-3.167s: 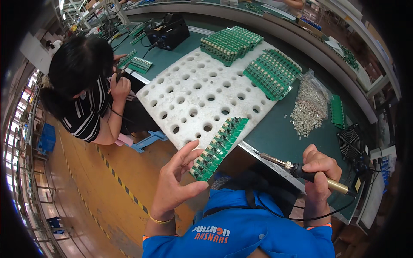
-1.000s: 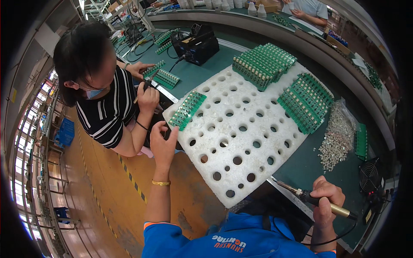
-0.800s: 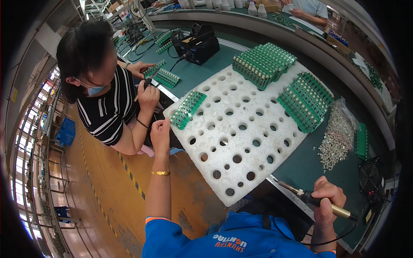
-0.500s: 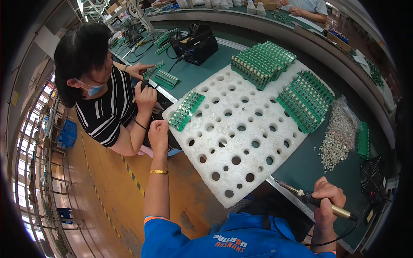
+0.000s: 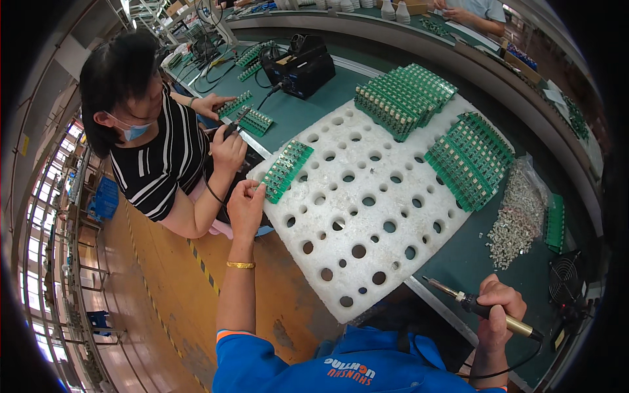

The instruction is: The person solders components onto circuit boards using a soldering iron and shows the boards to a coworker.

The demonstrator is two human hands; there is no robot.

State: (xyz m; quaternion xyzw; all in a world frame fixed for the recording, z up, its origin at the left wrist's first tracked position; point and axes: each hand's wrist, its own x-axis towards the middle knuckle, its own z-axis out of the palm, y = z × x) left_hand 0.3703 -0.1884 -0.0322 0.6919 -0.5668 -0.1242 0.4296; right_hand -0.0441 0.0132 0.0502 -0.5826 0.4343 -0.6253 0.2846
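Note:
My left hand (image 5: 245, 208) pinches the near corner of a green circuit board (image 5: 286, 171). That board lies at the left edge of a white foam sheet (image 5: 367, 223) full of round holes. In my right hand (image 5: 501, 306) is a soldering iron (image 5: 474, 302), gripped by its dark handle, with its tip pointing left beyond the sheet's near right edge. Stacked green circuit boards (image 5: 401, 101) stand on the sheet's far part, and more stacked boards (image 5: 470, 162) rest along its right side.
A bag of small white parts (image 5: 517, 216) spills onto the green bench at right, beside a single board (image 5: 554, 223) and a black fan (image 5: 565, 272). At left, a co-worker (image 5: 164, 150) holds another iron near two boards. A black box-shaped station (image 5: 300, 69) stands behind.
My left hand has shifted slightly right and its fingertips now meet the board's corner. The co-worker's iron has tilted up toward their boards. My right hand still holds its iron.

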